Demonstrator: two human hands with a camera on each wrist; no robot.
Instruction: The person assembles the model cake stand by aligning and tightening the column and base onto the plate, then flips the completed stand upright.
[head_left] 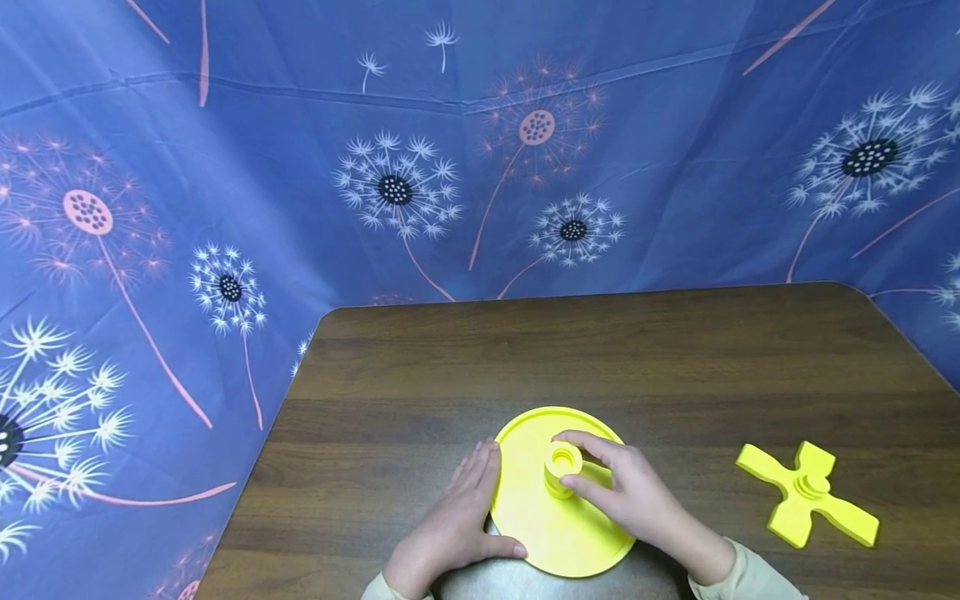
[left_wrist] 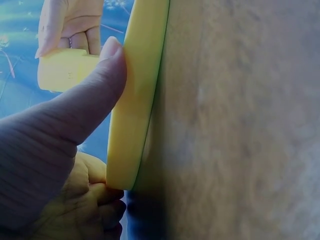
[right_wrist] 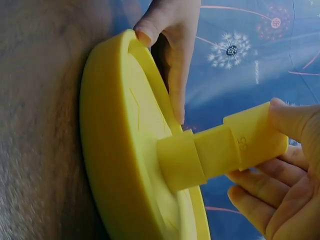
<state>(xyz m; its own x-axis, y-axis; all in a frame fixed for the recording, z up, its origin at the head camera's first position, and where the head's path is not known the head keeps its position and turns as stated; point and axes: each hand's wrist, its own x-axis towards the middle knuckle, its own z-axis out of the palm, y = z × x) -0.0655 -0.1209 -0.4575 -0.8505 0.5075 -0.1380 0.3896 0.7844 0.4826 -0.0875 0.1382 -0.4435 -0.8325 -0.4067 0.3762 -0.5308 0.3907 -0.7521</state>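
Observation:
A round yellow base (head_left: pixel 566 542) with a raised rim lies on the table. From its middle rises a short yellow post (right_wrist: pixel 182 162), with a wider yellow ring-shaped cap (right_wrist: pixel 257 137) marked with small digits at the top. My right hand (head_left: pixel 637 492) pinches this cap between thumb and fingers; in the right wrist view the post stands in line below it. Along the base's left edge my left hand (head_left: pixel 461 517) rests with straight fingers, its thumb (left_wrist: pixel 107 75) touching the near rim. To the right lies a yellow four-armed cross piece (head_left: pixel 807 493) with a round stub in its centre.
The dark wooden table (head_left: pixel 600 350) has rounded far corners. Behind it and to the left hangs a blue cloth (head_left: pixel 285 167) printed with dandelions. Light sleeves (head_left: pixel 750 575) cover both forearms at the near edge.

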